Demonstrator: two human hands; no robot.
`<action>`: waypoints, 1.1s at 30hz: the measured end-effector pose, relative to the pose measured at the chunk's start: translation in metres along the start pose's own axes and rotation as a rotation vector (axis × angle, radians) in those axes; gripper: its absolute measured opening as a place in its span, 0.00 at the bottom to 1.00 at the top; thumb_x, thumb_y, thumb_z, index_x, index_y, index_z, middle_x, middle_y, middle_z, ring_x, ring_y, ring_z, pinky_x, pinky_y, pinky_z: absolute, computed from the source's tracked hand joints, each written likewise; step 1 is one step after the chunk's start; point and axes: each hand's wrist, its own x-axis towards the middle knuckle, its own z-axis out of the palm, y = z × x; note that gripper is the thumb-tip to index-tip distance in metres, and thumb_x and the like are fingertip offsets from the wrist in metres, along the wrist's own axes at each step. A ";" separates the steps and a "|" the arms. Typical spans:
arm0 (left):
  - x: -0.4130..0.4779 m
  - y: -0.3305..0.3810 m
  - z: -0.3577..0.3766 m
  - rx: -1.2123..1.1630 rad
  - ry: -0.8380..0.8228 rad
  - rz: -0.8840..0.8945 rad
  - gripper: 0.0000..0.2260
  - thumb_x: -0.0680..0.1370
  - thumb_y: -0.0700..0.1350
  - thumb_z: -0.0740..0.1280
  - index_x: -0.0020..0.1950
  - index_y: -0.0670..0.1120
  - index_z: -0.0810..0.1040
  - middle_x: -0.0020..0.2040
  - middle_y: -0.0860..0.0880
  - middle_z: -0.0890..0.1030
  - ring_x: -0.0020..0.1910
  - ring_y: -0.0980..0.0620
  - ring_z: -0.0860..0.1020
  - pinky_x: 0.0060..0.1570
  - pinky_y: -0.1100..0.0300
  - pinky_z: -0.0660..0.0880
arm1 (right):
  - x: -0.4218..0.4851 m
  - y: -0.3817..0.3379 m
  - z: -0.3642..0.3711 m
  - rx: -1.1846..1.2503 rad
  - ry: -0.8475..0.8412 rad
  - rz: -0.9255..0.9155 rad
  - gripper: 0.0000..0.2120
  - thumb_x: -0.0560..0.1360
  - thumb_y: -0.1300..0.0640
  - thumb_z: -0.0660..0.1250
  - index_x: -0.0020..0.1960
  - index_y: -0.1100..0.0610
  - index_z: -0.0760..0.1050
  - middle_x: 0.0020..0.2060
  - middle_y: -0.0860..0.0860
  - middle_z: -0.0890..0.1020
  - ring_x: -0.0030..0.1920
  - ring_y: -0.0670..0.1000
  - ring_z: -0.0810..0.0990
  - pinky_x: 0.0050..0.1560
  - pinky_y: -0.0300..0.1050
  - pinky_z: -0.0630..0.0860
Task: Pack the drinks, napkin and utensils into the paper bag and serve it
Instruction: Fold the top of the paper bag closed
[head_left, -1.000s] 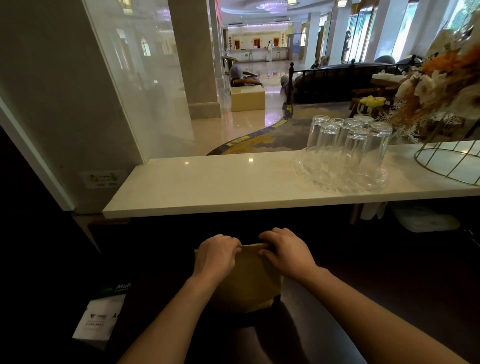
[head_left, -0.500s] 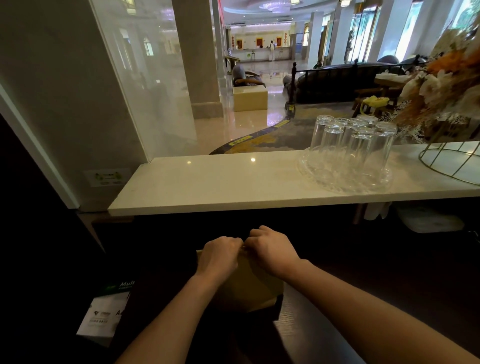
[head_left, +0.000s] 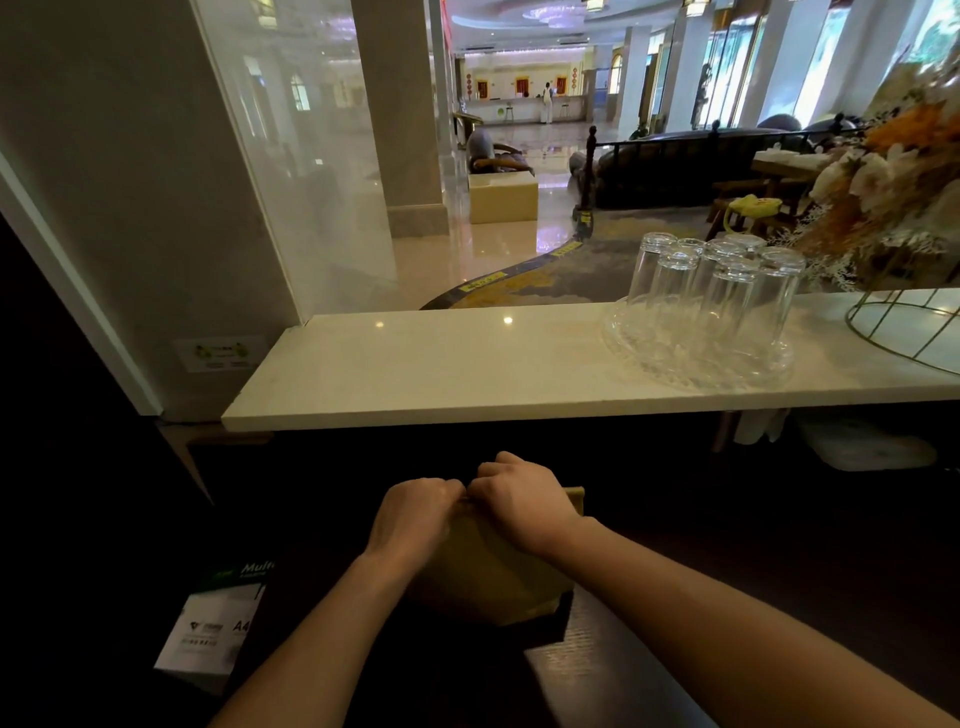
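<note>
A brown paper bag (head_left: 488, 577) stands on the dark lower counter (head_left: 727, 571) in front of me, below the white marble ledge. My left hand (head_left: 413, 519) and my right hand (head_left: 524, 499) both pinch the bag's top edge, knuckles nearly touching at its middle. The top looks pressed flat and closed. Only the bag's right top corner shows past my right hand. Drinks, napkin and utensils are hidden from view.
The white marble ledge (head_left: 441, 374) runs across above the bag. On its right stand a glass tray (head_left: 696, 358) of upturned glasses and a gold wire stand (head_left: 914, 322) with flowers. A pack of A4 paper (head_left: 213, 629) lies low on the left.
My right hand has slid left along the bag's top edge until it meets my left hand at the middle. The bag's right corner is now uncovered.
</note>
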 end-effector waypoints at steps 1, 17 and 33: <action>-0.001 -0.002 0.000 -0.049 0.000 -0.008 0.06 0.80 0.48 0.61 0.50 0.54 0.79 0.45 0.53 0.81 0.46 0.51 0.79 0.45 0.56 0.75 | 0.002 -0.001 -0.002 -0.008 -0.008 0.000 0.10 0.79 0.49 0.61 0.51 0.49 0.81 0.45 0.47 0.81 0.46 0.51 0.74 0.41 0.44 0.72; -0.017 -0.014 0.001 -0.135 0.105 0.022 0.06 0.79 0.48 0.65 0.53 0.52 0.81 0.47 0.52 0.83 0.46 0.52 0.80 0.45 0.58 0.75 | 0.005 0.001 -0.006 -0.019 -0.049 -0.022 0.07 0.78 0.52 0.63 0.49 0.51 0.80 0.46 0.49 0.79 0.48 0.52 0.75 0.40 0.45 0.72; 0.002 0.004 -0.008 0.036 -0.029 0.095 0.10 0.80 0.55 0.59 0.58 0.55 0.74 0.49 0.54 0.80 0.47 0.53 0.78 0.48 0.55 0.76 | -0.041 0.059 -0.018 -0.033 -0.091 0.361 0.13 0.79 0.54 0.63 0.60 0.49 0.80 0.56 0.47 0.83 0.58 0.50 0.78 0.56 0.45 0.75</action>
